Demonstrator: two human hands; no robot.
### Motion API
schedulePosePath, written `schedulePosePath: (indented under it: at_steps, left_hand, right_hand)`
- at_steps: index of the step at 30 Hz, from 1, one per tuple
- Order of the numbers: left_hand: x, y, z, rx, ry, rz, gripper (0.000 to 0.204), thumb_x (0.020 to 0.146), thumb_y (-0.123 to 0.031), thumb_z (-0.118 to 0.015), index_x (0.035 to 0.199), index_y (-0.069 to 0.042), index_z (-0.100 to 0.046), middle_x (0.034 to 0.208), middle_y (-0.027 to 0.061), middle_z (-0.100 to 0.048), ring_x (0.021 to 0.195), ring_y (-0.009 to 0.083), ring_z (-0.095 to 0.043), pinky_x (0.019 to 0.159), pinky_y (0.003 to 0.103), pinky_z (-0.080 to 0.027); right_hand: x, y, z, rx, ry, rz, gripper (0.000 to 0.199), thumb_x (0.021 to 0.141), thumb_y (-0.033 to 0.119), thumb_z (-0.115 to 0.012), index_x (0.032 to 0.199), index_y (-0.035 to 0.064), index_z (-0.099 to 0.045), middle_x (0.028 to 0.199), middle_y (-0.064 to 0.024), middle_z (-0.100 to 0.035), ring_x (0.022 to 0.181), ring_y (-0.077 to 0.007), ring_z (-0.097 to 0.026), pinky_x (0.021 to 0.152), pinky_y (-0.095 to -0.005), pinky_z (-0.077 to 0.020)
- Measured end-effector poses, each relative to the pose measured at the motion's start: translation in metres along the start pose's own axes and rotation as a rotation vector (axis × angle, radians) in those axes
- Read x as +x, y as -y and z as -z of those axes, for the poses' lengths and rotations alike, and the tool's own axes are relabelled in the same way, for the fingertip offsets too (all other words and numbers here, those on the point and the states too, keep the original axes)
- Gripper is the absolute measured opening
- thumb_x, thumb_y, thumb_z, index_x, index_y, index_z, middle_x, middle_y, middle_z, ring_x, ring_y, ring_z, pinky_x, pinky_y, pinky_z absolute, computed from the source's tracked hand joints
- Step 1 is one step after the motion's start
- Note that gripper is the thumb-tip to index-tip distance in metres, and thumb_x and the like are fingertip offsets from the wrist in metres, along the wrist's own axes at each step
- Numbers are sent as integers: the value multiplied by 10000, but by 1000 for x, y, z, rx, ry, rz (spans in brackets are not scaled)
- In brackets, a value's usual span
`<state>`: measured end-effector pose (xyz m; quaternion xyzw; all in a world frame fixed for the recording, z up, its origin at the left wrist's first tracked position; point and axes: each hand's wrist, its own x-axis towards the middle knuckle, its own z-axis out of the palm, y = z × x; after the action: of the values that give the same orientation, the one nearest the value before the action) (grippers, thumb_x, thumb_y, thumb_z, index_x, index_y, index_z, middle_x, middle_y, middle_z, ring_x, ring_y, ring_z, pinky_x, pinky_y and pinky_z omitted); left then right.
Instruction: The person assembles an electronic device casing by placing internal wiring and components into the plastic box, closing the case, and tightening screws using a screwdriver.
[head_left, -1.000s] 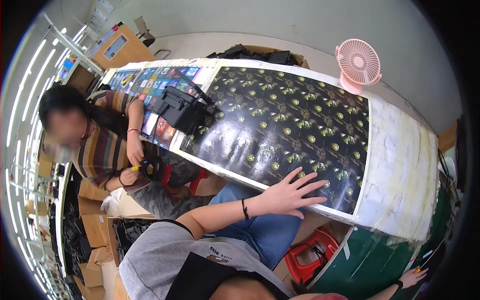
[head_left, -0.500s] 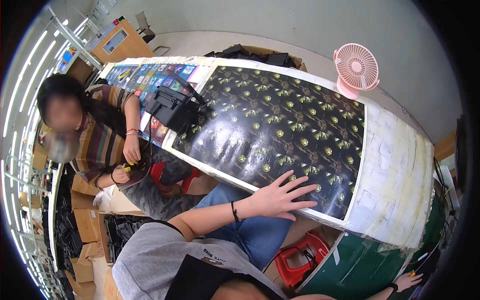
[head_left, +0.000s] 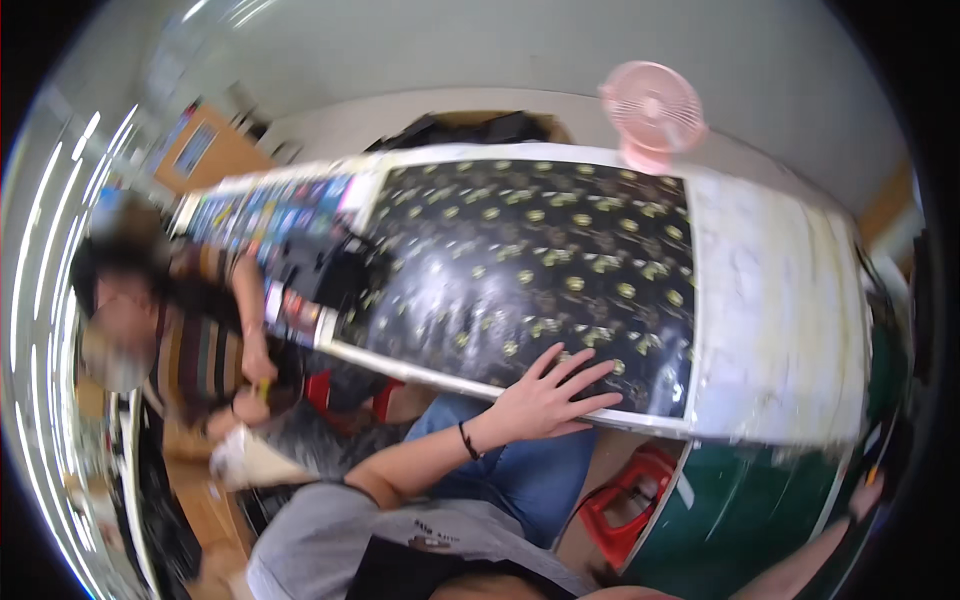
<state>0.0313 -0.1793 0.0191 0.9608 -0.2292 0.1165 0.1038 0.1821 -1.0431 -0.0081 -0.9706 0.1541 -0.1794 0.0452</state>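
My left hand (head_left: 552, 397) lies flat on the near edge of a shiny black sheet (head_left: 480, 270) with a repeating yellow-green pattern, fingers spread and nothing in them. At the far lower right, my right hand (head_left: 864, 494) reaches past the table's end, its fingers closed around a slim object with an orange part (head_left: 873, 474). Blur and the dark rim hide what kind of thing it is. Toward the left of the table stands a black plastic case (head_left: 325, 270), out of reach of both hands.
A pink fan (head_left: 652, 108) stands on the far table edge. Seated at the left, a co-worker (head_left: 205, 350) in a striped top holds something yellow (head_left: 264, 388). A red stool (head_left: 625, 505) sits under the near edge, beside a green panel (head_left: 745, 515). Behind the table is a box of black parts (head_left: 490, 128).
The view has shifted and blurred. My right hand has moved up and outward at the right with the orange-parted object. My left hand stays spread on the sheet.
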Motion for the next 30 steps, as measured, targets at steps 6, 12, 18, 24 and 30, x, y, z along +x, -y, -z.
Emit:
schedulePosePath:
  at_steps: [6,12,18,24,30]
  left_hand:
    - [9,-6,2,66,9,-9,658,684,-306,-776,1309,-345,-576,1447,31,-469,1284,292,-465,1073,498,-350]
    - [7,-7,-3,68,4,-35,657,700,-268,-751,1329,-307,-565,1447,53,-464,1293,316,-453,1072,521,-348]
    - [3,-3,-3,58,-8,-60,700,724,-286,-748,1382,-318,-510,1463,55,-442,1297,314,-450,1074,523,-346]
    - [-4,3,-7,18,-73,-88,737,732,-277,-751,1413,-316,-471,1482,54,-418,1316,301,-433,1085,517,-336]
    - [-16,10,-9,59,-104,-126,768,749,-210,-743,1442,-306,-425,1489,48,-399,1350,300,-389,1124,525,-271]
  right_hand:
    - [-51,101,10,-254,-113,-94,547,957,353,-552,1389,30,-460,1426,-235,-447,1307,-390,-443,1096,-417,-364]
    - [-88,183,41,-308,-142,-424,535,913,542,-537,1214,103,-586,1188,-165,-581,1021,-405,-620,835,-511,-520]
    - [-126,197,71,-79,-369,-544,652,834,663,-582,1075,62,-657,950,-199,-655,936,-356,-650,799,-457,-503]
    - [-172,301,70,197,-554,-503,565,777,595,-700,963,62,-675,890,-128,-671,845,-316,-664,733,-416,-496]
    - [-188,440,59,448,-665,-490,482,762,518,-750,887,64,-647,877,-117,-636,825,-340,-638,705,-438,-490]
